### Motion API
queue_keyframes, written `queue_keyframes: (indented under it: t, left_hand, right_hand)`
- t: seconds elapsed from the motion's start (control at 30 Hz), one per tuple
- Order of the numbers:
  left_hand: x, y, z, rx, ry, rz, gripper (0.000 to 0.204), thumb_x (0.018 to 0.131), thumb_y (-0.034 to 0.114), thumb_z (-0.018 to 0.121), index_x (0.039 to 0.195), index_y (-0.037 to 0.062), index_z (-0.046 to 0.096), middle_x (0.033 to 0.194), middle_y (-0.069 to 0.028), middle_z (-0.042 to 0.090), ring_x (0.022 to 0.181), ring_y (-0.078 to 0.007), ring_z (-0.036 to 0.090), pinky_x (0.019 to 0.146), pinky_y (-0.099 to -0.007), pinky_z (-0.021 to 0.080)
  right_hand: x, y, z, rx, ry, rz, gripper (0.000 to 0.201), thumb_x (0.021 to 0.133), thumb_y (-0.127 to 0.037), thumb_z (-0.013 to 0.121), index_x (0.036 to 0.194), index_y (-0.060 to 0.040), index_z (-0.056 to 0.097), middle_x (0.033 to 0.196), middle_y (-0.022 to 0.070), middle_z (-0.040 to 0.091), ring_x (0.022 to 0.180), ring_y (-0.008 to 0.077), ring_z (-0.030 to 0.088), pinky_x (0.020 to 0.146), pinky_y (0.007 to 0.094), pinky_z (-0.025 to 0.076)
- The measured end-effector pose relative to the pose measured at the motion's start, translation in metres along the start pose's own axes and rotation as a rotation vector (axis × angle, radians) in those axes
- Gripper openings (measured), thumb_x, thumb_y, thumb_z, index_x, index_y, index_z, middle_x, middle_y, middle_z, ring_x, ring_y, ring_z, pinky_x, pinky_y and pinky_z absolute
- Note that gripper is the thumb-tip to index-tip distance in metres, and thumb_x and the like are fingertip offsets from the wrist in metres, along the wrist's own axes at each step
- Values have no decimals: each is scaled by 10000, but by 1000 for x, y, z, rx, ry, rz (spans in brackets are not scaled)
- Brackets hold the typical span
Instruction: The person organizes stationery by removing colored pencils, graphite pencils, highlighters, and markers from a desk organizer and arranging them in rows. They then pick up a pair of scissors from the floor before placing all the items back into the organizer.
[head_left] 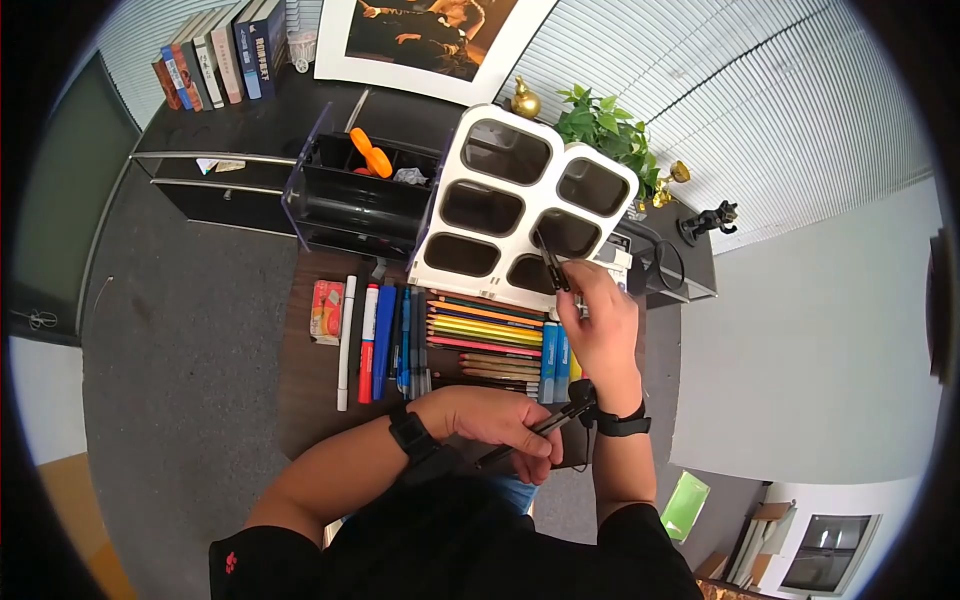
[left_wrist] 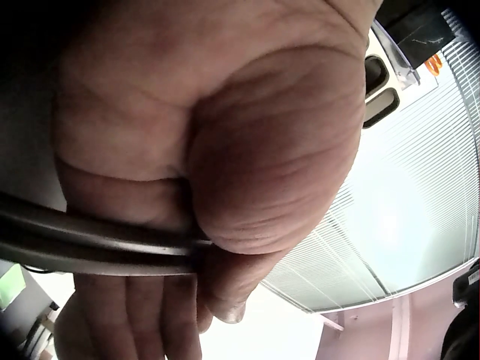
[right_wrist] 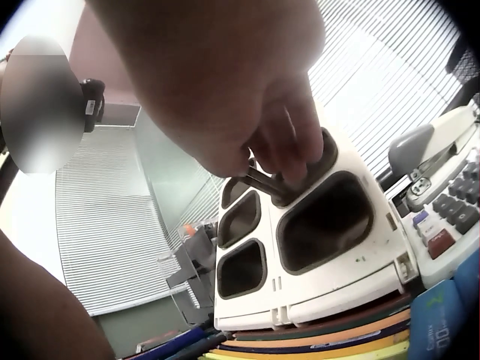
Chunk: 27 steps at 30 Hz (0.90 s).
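Note:
My right hand pinches a slim black pen over the white organizer. The pen's far end overlaps the dark middle compartment of the right column. In the right wrist view the fingertips are right at that compartment's rim, and a short length of the pen shows under them. Low in front of the body, my left hand holds dark pens between thumb and fingers. Two glossy dark barrels cross the palm in the left wrist view; the thumb hides their ends.
Coloured pencils, markers and blue boxes lie before the organizer. A red box sits left. Behind stand a black holder with orange-handled scissors and a plant. A stapler and calculator are right.

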<state>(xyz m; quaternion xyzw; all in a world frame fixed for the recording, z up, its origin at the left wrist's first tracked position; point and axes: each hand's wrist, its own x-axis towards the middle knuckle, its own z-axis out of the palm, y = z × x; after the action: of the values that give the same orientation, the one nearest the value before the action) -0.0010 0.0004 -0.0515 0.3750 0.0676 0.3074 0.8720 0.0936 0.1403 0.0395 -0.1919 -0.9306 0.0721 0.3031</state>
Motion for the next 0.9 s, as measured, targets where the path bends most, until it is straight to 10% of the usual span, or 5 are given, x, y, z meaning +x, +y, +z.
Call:
queue_keyframes:
  t: [0.47, 0.67, 0.8, 0.9]
  left_hand:
    - [2, -3, -3, -4, -18, 2, 259, 1028, 193, 598, 1153, -33, 615, 1016, -146, 713, 1009, -274, 715, 898, -401, 593]
    - [1, 2, 0, -14, -9, 27, 247, 1032, 184, 587, 1155, -29, 618, 1012, -139, 716, 1002, -268, 717, 895, -387, 589]
    - [2, 1, 1, 17, 13, 9, 251, 1034, 177, 582, 1165, -33, 622, 1010, -140, 719, 994, -261, 718, 884, -381, 588]
    - [3, 1, 3, 39, 22, 2, 258, 1033, 180, 583, 1173, -32, 629, 1009, -139, 721, 990, -260, 718, 880, -381, 588]
  right_hand:
    - [5, -15, -14, -13, -51, 73, 423, 802, -64, 778, 1203, -55, 642, 1107, 116, 664, 871, 316, 673, 750, 379, 553]
    - [-70, -17, -78, 816, -238, 705, 325, 865, -40, 757, 1162, 31, 645, 971, 89, 680, 855, 143, 648, 780, 289, 517]
    - [-91, -34, -81, 759, -406, 527, 266, 890, -67, 756, 1116, 37, 661, 926, 78, 676, 786, 134, 639, 728, 275, 521]
    - [-95, -40, -77, 772, -396, 794, 165, 892, -41, 752, 1004, 45, 667, 864, 85, 682, 637, 122, 634, 575, 247, 496]
